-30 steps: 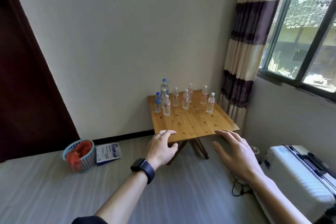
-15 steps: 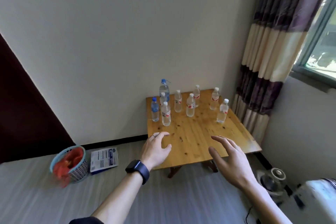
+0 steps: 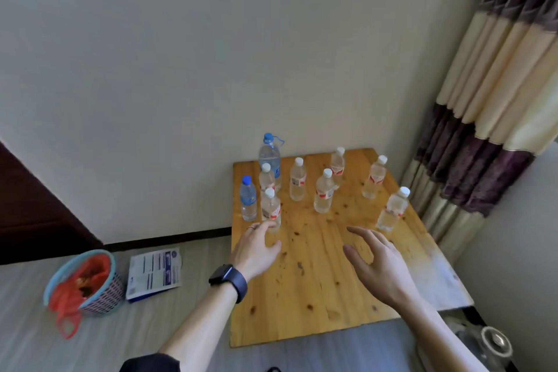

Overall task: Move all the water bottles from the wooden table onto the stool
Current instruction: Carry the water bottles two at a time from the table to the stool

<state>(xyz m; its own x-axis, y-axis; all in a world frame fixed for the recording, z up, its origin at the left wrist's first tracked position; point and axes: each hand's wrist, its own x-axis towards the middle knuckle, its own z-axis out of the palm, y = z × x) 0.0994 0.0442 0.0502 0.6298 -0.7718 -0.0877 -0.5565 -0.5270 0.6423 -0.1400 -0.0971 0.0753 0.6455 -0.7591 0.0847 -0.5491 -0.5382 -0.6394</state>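
Head view: nine water bottles [image 3: 298, 179] stand on the wooden table [image 3: 320, 287]; left hand [image 3: 256, 251] and right hand [image 3: 373, 263], both spread and empty, reach in. Next probably grasping the bottle nearest the table's left edge [image 3: 270, 210]. No stool visible.

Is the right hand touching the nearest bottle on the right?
Apart. The head view shows bare table between the right hand and that bottle.

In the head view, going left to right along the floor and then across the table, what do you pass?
Basket with a red bag → printed paper packet → small blue-capped bottle → left hand → right hand → rightmost white-capped bottle → striped curtain.
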